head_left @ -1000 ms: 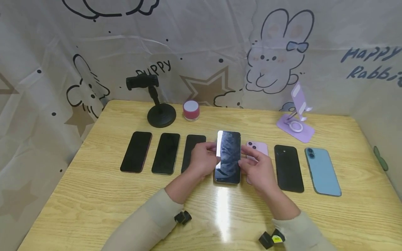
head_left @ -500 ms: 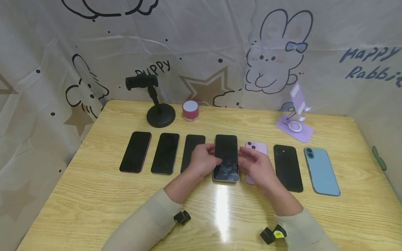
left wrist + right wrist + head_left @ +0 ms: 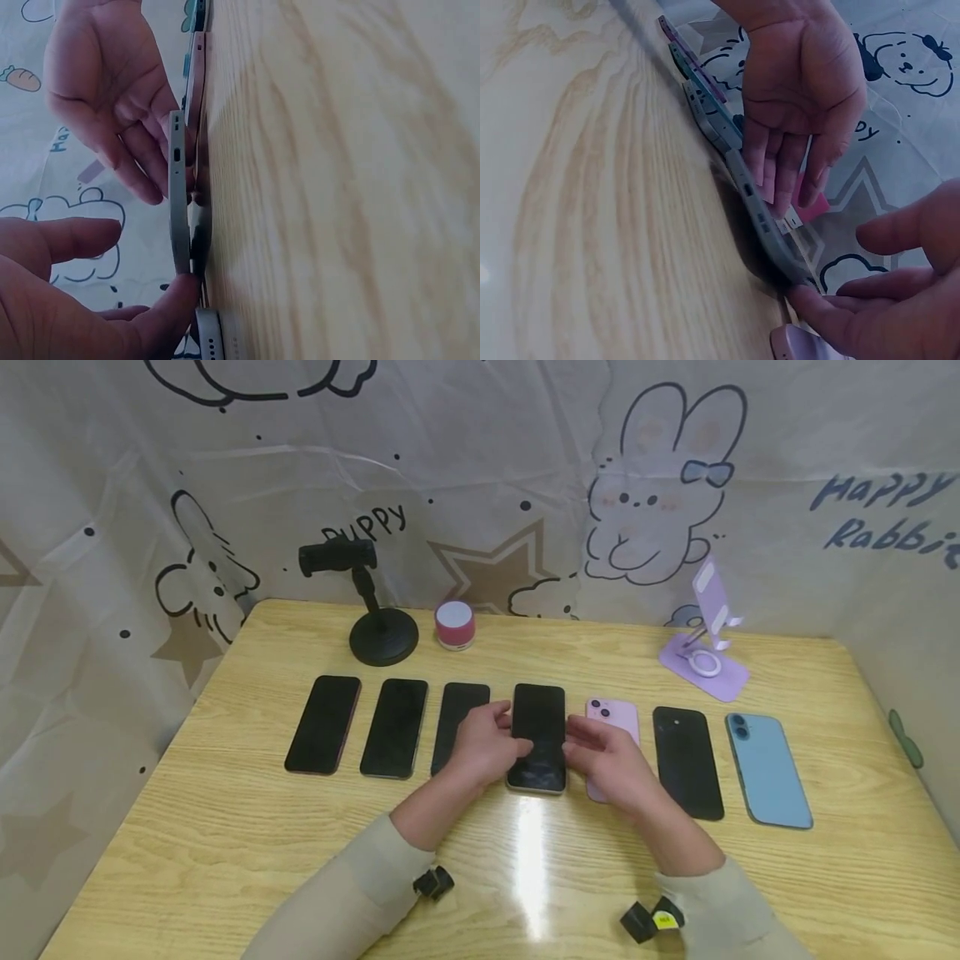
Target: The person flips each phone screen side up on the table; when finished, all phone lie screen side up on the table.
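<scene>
Centre of frame, dark phone [image 3: 538, 718]: looks barely off tabletop [image 3: 187, 827]; uneven release could drop one edge.
Left hand [image 3: 486, 747]: fingers extended, touching its side.
Right hand [image 3: 611, 762]: likewise; sideways sweep might nudge pink phone [image 3: 624, 712].

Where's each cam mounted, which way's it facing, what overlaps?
Head: on the head, facing forward and down at the table; left hand, right hand and both sleeves show.
Left wrist: on the left wrist, looking low across the table; left hand nearer, right beyond.
Right wrist: on the right wrist, similarly low; right hand nearer, left beyond.
Both wrist views share the middle phone.
</scene>
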The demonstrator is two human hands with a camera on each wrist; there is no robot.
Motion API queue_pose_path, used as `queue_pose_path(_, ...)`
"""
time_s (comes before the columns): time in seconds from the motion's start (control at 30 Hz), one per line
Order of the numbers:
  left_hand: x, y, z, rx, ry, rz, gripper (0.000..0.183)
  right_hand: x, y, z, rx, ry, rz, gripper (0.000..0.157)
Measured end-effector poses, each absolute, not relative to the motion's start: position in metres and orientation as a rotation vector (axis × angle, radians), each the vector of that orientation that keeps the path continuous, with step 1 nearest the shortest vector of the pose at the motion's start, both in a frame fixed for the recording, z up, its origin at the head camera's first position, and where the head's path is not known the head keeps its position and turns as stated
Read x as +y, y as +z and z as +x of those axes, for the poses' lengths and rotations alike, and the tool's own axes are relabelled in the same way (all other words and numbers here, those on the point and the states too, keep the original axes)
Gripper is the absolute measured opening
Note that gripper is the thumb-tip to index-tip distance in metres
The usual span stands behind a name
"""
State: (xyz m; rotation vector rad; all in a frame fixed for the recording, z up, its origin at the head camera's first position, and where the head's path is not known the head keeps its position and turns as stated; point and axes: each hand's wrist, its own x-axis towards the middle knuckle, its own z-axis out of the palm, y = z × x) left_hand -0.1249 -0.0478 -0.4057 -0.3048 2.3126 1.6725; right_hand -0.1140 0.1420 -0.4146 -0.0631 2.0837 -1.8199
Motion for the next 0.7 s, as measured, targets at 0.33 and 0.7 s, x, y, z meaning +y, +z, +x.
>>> queue_pose_path(0.33,-0.0518,-0.4056,-0.1255,2.268,1.696,-0.267,0.08,0.1416,-0.4124,-0.1159,2.079,-1.773,-0.13,0.062)
queue_pose_path(0.7,-0.0522,-0.4045,-0.1229,2.26,1.704,-0.261,0.082,0.1422,-0.4137,-0.1158,2.073,-1.789,-0.134,0.063)
